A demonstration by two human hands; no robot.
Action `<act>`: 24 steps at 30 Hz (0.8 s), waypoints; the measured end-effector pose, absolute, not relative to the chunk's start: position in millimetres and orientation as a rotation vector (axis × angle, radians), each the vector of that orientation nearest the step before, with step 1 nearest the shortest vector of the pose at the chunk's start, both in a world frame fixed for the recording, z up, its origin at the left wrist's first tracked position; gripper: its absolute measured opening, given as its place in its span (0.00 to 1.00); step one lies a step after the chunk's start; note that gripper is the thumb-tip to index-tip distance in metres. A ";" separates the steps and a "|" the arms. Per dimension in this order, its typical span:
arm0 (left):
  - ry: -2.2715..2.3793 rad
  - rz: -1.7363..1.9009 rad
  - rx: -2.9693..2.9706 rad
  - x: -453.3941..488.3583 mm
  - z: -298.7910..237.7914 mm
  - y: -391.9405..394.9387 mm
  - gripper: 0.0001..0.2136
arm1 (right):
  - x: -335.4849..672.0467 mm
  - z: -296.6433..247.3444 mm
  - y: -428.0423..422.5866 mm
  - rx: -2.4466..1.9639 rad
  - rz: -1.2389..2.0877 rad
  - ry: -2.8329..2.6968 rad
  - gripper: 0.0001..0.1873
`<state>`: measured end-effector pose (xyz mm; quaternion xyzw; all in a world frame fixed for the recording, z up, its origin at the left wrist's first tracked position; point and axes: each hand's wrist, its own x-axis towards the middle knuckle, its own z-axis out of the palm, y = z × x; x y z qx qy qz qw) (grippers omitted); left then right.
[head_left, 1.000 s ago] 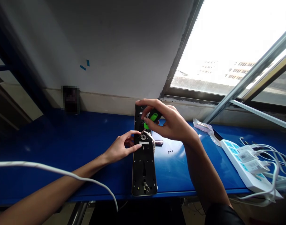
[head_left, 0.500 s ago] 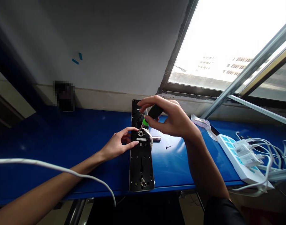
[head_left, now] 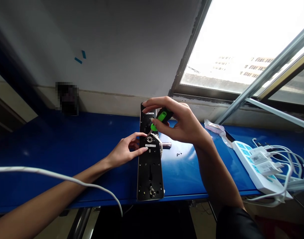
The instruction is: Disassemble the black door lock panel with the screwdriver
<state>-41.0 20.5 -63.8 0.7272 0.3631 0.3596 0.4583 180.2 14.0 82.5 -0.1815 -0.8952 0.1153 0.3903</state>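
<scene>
A long black panel (head_left: pixel 152 157) lies on the glossy blue table (head_left: pixel 107 132), its length running from the wall side toward the front edge. The panel is a narrow rectangle with rounded corners, of smooth dark surface, with many small holes and one longer slot. On it are a white paper label (head_left: pixel 150 145), a pale ring-shaped part (head_left: pixel 149 139) just beyond this label and, at the panel's near end, a shiny metal fitting (head_left: pixel 152 191)

The left hand (head_left: pixel 124 149) is half curled at the panel's left edge: its thumb and index fingertips rest on the panel, the other fingers bend beside it, and I cannot tell if they grip its side. The right hand (head_left: pixel 180 118), above the panel's far half, is closed around a screwdriver (head_left: pixel 162 117) with a thick black and bright green handle. Its thin metal shaft slants down to the panel, the tip close to the left index finger; whether it sits in a hole, I cannot tell

A soft-looking white cable (head_left: pixel 161 147) curves along the panel's right edge, with a short dark bundle (head_left: pixel 167 145) next to it. Farther right of the panel lie tiny black pieces (head_left: pixel 179 154), then crinkled clear plastic (head_left: pixel 214 126) and a white power strip (head_left: pixel 251 169) carrying boxy chargers (head_left: pixel 266 168)
</scene>
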 end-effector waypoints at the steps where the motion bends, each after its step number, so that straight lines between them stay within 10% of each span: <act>1: 0.893 0.887 1.792 -40.9 -63.9 20.6 0.25 | 180.4 82.8 13.9 -0.453 0.294 -2.281 0.26; 9: 0.893 0.891 1.820 -41.6 -64.6 21.4 0.25 | 174.1 69.3 23.4 -0.526 0.053 -2.122 0.09; 18: 0.877 0.900 1.844 -40.8 -66.6 22.7 0.25 | 175.1 77.5 12.8 -0.522 0.233 -2.238 0.22; 24: 0.907 0.890 1.844 -41.1 -65.6 21.8 0.25 | 175.0 72.7 19.3 -0.594 0.087 -2.170 0.14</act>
